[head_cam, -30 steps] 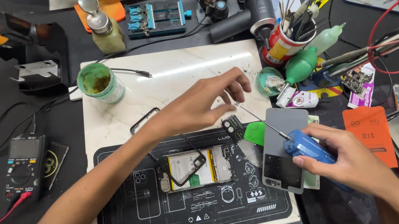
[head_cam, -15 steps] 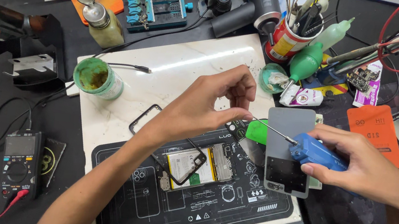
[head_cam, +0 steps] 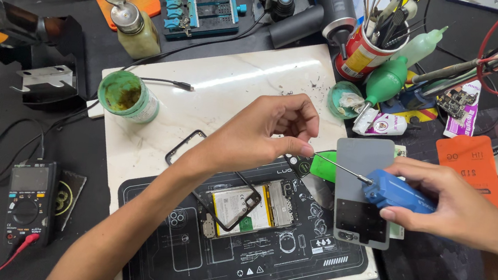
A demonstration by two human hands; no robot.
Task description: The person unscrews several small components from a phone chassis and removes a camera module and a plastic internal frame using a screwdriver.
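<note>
My right hand (head_cam: 463, 211) grips a blue screwdriver (head_cam: 402, 193) whose thin shaft points left over a grey pad (head_cam: 354, 217). My left hand (head_cam: 262, 132) reaches across the white slab (head_cam: 224, 84). Its thumb and forefinger are pinched at the shaft's tip, and whether a screw sits between them is too small to tell. Below the left wrist, an opened phone (head_cam: 248, 205) with its battery and board exposed lies on a black printed work mat (head_cam: 259, 266). A loose black frame (head_cam: 178, 147) rests partly under my forearm. A green piece (head_cam: 323, 166) lies by the tip.
A multimeter (head_cam: 27, 196) and a soldering stand (head_cam: 50, 70) sit at the left. A green-topped jar (head_cam: 123, 94), a pump bottle (head_cam: 134, 27) and a blue jig (head_cam: 204, 10) stand behind. A red tool cup (head_cam: 361, 56), a green blower (head_cam: 387, 81) and orange packets (head_cam: 468, 162) crowd the right.
My left fingers have closed from spread to a pinch at the screwdriver tip. The right hand has lowered slightly with the screwdriver over the grey pad.
</note>
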